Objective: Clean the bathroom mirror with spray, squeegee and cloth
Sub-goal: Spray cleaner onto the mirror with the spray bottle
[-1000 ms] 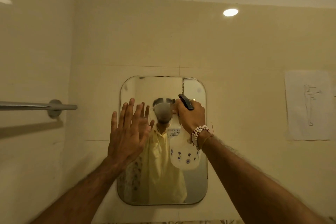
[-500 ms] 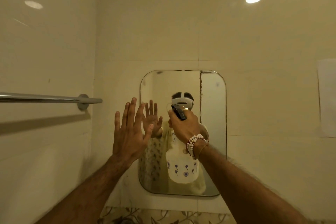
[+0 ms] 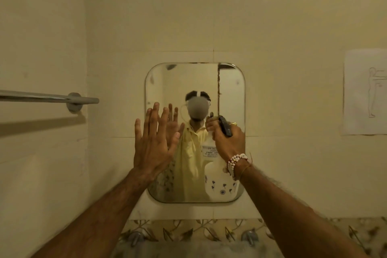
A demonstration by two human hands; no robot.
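Note:
A rounded rectangular mirror (image 3: 230, 86) hangs on the tiled wall straight ahead. My right hand (image 3: 229, 142) grips a white spray bottle (image 3: 219, 186) with small blue flowers and a black trigger head, held upright in front of the mirror's right half. My left hand (image 3: 154, 142) is raised flat with fingers spread, in front of the mirror's left edge; whether the palm touches the glass is unclear. The mirror reflects a person in a yellow shirt and both hands. No squeegee or cloth is in view.
A metal towel bar (image 3: 48, 97) juts from the left wall at hand height. A paper sheet (image 3: 364, 92) with a line drawing is taped on the right. Below the mirror run a floral tile band (image 3: 188, 230) and two tap heads (image 3: 249, 236).
The view has shifted, so the mirror sits lower and more central in frame. Both hands keep their poses, the right hand with the bottle a little further right on the mirror.

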